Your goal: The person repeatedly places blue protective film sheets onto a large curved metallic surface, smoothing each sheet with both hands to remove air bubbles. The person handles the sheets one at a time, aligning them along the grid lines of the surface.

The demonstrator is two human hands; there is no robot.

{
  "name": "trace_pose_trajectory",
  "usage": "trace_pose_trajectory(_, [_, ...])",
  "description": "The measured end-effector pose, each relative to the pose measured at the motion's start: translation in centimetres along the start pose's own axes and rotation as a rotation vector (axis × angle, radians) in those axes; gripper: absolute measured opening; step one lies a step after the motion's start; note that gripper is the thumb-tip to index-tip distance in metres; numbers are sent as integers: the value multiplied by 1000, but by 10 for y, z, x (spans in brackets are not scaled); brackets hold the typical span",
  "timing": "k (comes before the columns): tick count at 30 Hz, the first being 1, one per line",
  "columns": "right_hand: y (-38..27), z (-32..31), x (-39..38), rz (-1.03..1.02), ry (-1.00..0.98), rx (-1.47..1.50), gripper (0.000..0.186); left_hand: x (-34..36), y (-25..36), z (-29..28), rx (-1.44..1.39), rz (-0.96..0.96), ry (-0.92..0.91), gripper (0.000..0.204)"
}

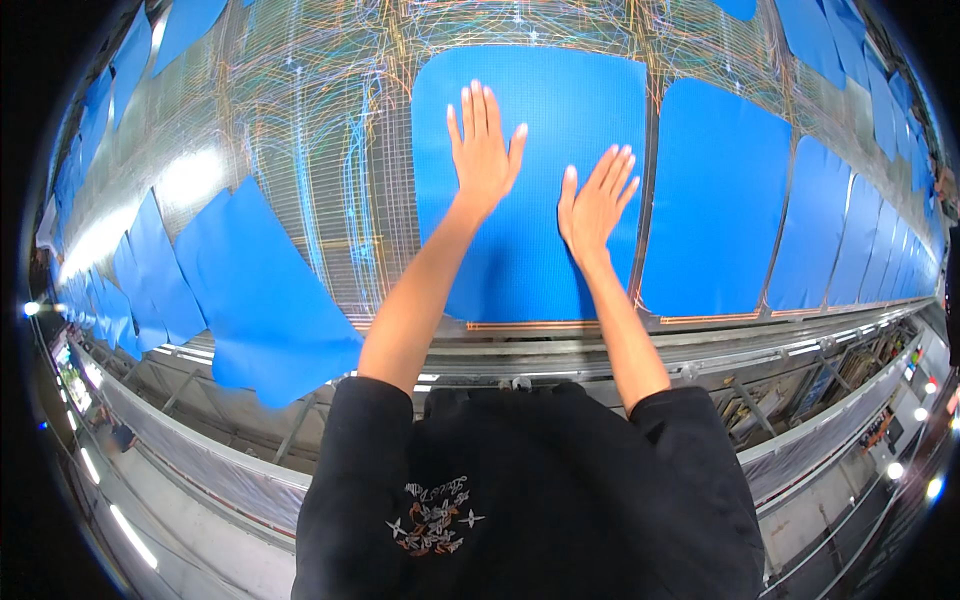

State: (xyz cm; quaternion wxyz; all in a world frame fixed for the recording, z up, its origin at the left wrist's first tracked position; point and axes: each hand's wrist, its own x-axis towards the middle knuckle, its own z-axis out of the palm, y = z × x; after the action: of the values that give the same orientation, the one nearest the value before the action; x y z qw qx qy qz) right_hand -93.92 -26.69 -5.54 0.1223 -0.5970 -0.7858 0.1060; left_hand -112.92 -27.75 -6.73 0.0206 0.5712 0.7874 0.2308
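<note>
A blue fabric panel (pixel 530 260) with rounded far corners lies flat on a long table (pixel 330 200) whose surface is covered in many coloured lines. My left hand (pixel 483 150) rests palm down on the panel's upper left part, fingers stretched out and thumb apart. Lower and to the right, my right hand (pixel 595 205) lies on the same panel near its right edge, fingers spread. Neither hand grips anything. Whether the right palm presses fully on the fabric is hard to make out.
A second blue panel (pixel 715 200) lies just right, and several more follow in a row. To the left, loose overlapping blue pieces (pixel 255 290) hang partly over the near edge. A metal rail (pixel 540 346) runs along that edge. Further blue pieces (pixel 815 40) lie across the table.
</note>
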Motion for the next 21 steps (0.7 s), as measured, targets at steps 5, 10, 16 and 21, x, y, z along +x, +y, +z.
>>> trace_pose_trajectory(5, [28,-36,-138,54,-143,-38,81,-163,16,-72,-7,21,-238,72])
trace_pose_trajectory(10, [50,-49,-211,38,-154,-42,80,-294,4,-120,-11,-44,-300,68])
trace_pose_trajectory(16, [58,-47,-218,8,-121,-50,78,-299,11,-122,30,-46,-309,70])
trace_pose_trajectory(21, [70,-68,-208,50,-174,116,61,-306,5,-156,-129,-272,-291,54])
